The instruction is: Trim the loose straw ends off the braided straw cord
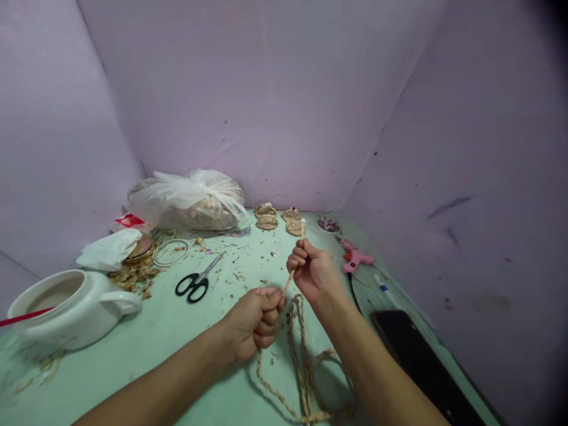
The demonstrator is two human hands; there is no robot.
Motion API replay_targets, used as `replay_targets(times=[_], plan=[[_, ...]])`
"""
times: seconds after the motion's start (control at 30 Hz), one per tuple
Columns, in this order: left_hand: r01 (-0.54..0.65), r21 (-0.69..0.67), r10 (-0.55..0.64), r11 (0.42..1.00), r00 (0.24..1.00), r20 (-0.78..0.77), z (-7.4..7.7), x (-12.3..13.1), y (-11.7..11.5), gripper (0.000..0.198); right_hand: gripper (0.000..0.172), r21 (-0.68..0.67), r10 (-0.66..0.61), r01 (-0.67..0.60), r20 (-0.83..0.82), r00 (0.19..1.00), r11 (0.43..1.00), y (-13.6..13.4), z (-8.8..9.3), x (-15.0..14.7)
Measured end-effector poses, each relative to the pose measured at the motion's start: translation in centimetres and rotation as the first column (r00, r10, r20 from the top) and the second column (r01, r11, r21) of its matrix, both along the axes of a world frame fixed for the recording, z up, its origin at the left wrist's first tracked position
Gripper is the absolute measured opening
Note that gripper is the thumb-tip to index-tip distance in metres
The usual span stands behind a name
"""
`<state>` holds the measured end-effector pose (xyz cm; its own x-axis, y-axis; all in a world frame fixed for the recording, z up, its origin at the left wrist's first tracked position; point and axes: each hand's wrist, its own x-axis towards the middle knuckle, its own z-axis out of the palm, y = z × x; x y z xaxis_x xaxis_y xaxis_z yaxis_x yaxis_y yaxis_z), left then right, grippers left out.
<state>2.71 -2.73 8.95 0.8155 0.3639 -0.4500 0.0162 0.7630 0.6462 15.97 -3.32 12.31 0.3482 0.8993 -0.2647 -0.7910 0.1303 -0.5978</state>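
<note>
A twisted, straw-coloured fibre cord (304,361) runs through both hands. My left hand (260,319) is closed around it near the middle of the table, and a slack length drops from below that fist. Just above and to the right, my right hand (313,266) pinches the same cord near its end. A short stretch between the hands looks taut. The end sticks up past my right fingers and carries a small white tip (303,221), too small to make out. Loose loops lie on the table below my hands.
Black-handled scissors (195,285), a white pot (66,313), a ring (171,252) and a plastic bag (195,198) stand left. Woven sole-shaped pieces (267,220) lie at the back. A bead dish (328,225), pink glue gun (355,257), marker (384,287) and black phone-like slab (417,361) lie right.
</note>
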Motion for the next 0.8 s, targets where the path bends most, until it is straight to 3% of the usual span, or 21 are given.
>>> replay_targets(times=[0.1, 0.2, 0.27, 0.37, 0.57, 0.8], plan=[[0.009, -0.009, -0.008, 1.000, 0.998, 0.063, 1.1, 0.1, -1.5, 0.028, 0.032, -0.060, 0.002, -0.008, -0.107, 0.994, 0.998, 0.5, 1.3, 0.2], [-0.043, -0.034, 0.046, 0.999, 0.994, 0.101, 1.9, 0.1, -2.8, 0.031, 0.032, -0.027, -0.001, -0.002, -0.123, 0.992, 1.000, 0.7, 2.1, 0.5], [-0.084, 0.003, 0.083, 0.996, 0.991, 0.108, 2.0, 0.0, -2.9, 0.033, 0.030, 0.068, 0.040, -0.030, -0.156, 0.987, 0.997, 0.6, 2.2, 0.5], [-0.038, 0.146, 0.028, 0.988, 0.997, 0.074, 1.6, -0.2, -1.8, 0.029, 0.023, 0.262, 0.167, -0.117, -0.179, 0.970, 0.958, 0.2, 1.8, -0.1], [-0.107, 0.312, 0.085, 0.944, 0.993, 0.082, 1.4, -0.1, 1.4, 0.031, 0.008, 0.343, 0.297, -0.278, -0.004, 0.955, 0.897, -0.4, 0.1, -1.6], [-0.163, 0.509, 0.152, 0.845, 0.986, 0.063, 1.3, -0.2, 1.5, 0.036, 0.007, 0.328, 0.307, -0.343, 0.158, 0.938, 0.880, 0.0, -1.3, -1.0]])
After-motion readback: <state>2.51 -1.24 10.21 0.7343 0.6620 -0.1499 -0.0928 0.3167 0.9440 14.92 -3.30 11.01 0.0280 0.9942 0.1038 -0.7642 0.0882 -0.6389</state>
